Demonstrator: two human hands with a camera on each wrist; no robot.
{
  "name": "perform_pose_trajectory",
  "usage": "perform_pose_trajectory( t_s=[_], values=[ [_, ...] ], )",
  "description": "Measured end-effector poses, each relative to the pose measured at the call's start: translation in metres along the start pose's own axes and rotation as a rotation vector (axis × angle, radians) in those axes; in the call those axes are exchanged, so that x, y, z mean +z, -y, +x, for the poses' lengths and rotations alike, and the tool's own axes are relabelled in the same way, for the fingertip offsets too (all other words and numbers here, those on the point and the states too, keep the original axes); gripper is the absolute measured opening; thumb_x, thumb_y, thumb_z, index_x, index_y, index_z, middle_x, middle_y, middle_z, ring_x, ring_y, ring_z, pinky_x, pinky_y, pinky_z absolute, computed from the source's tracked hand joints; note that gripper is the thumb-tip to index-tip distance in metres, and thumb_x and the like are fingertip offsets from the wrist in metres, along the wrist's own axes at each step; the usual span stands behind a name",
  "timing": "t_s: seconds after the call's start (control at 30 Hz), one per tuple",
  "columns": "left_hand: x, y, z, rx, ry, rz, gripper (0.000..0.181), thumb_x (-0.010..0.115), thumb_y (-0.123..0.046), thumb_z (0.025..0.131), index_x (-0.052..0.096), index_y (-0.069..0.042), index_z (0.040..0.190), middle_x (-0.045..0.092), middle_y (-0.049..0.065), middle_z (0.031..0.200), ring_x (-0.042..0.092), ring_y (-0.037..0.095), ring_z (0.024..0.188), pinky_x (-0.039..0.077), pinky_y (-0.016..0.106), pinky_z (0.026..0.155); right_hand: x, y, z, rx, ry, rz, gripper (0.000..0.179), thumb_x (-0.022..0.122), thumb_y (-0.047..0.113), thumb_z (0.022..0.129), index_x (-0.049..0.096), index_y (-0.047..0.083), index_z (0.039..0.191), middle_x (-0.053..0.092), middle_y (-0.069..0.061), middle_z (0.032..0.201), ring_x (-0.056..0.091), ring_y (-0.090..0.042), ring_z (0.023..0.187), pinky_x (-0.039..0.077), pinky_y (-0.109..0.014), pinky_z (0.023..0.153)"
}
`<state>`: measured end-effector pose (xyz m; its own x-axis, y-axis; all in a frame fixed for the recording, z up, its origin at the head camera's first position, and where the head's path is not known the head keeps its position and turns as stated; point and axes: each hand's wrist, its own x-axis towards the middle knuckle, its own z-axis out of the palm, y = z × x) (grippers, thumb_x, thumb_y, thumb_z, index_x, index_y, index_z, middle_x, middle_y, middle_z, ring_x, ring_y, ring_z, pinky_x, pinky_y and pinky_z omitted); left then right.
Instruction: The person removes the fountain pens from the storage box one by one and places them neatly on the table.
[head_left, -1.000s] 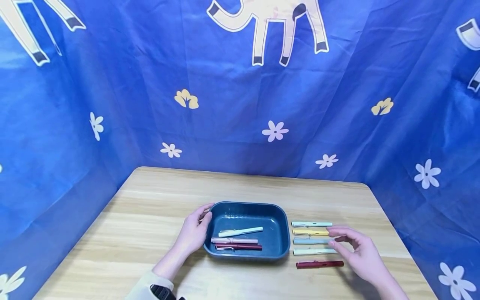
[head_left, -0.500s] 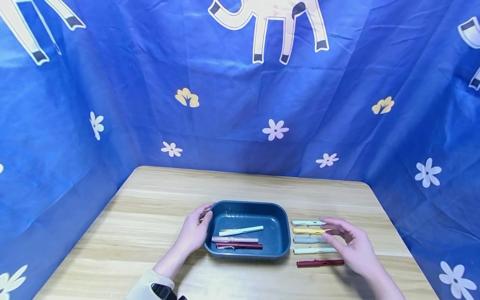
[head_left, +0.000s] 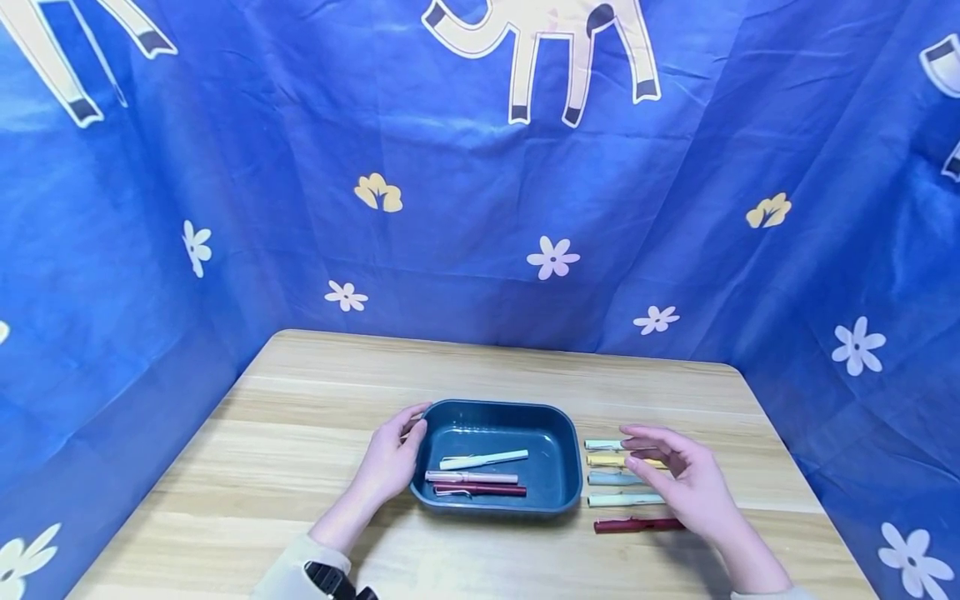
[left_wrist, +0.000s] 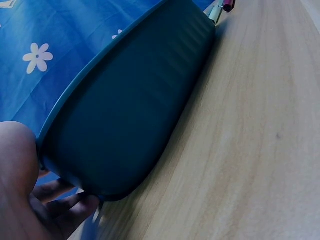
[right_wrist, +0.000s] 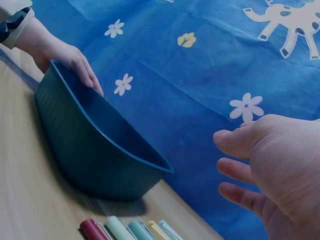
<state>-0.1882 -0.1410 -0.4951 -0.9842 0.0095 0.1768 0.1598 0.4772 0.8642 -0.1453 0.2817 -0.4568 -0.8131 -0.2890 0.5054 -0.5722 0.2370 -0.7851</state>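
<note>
My left hand (head_left: 393, 454) grips the left end of a dark teal plastic tub (head_left: 517, 506), its thumb at the rim and fingers round the outer wall. Inside the tub lie a pale mint pen (head_left: 483, 460), a lilac pen (head_left: 472, 477) and a dark red pen (head_left: 480, 490). My right hand (head_left: 686, 479) hovers over a row of pens on the table, fingers parted and slightly bent, holding nothing. That row has a mint pen (head_left: 602, 445), a yellow pen (head_left: 606, 460), a blue pen (head_left: 611, 479), another mint pen (head_left: 622, 500) and another dark red pen (head_left: 633, 525). The hand partly covers their right ends.
The light wooden table (head_left: 300, 400) carries the tub near its middle, with the pen row just right of it. A blue patterned curtain (head_left: 465, 250) stands round the back and both sides. A dark watch (head_left: 326, 577) is on the left wrist.
My right hand has moved left over the row of pens, closer to the tub. The left hand keeps its hold, and the tub and pens lie as before.
</note>
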Motion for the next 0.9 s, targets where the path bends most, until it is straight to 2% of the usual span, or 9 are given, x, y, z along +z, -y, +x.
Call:
perform_pose_trajectory(
  t_s=[0.23,0.47,0.67,0.9],
  values=[
    [0.0,-0.001,0.0,-0.008,0.003,-0.003,0.033,0.049,-0.018,0.103,0.057,-0.015,0.135,0.066,0.015,0.122,0.062,0.03,0.113,0.047,0.05,0.099,0.011,0.009,0.01,-0.028,0.021,0.046,0.046,0.067,-0.016,0.083,0.059,-0.006,0.127,0.063,-0.02,0.123,0.066,-0.026,0.102,0.058,-0.032,0.078],
    [0.001,-0.001,-0.001,-0.01,0.002,-0.004,0.033,0.049,-0.018,0.103,0.058,-0.015,0.135,0.065,0.015,0.123,0.062,0.03,0.113,0.047,0.049,0.099,0.022,0.032,0.022,-0.007,0.038,0.079,0.043,0.066,-0.015,0.084,0.058,-0.008,0.126,0.063,-0.021,0.122,0.066,-0.027,0.102,0.057,-0.034,0.082],
    [0.001,-0.003,-0.001,-0.001,0.001,0.002,0.033,0.049,-0.018,0.103,0.058,-0.015,0.135,0.065,0.014,0.122,0.062,0.029,0.113,0.048,0.049,0.099,0.028,0.036,0.027,-0.022,0.045,0.091,0.042,0.066,-0.015,0.084,0.057,-0.011,0.125,0.063,-0.022,0.121,0.066,-0.029,0.102,0.057,-0.036,0.084],
    [0.0,-0.001,0.001,-0.004,0.002,-0.001,0.033,0.05,-0.018,0.103,0.057,-0.015,0.135,0.065,0.014,0.122,0.062,0.029,0.113,0.048,0.049,0.099,0.034,0.037,0.032,0.046,0.054,0.096,0.041,0.067,-0.01,0.087,0.058,-0.007,0.127,0.063,-0.016,0.124,0.065,-0.028,0.105,0.055,-0.041,0.087]
  ],
)
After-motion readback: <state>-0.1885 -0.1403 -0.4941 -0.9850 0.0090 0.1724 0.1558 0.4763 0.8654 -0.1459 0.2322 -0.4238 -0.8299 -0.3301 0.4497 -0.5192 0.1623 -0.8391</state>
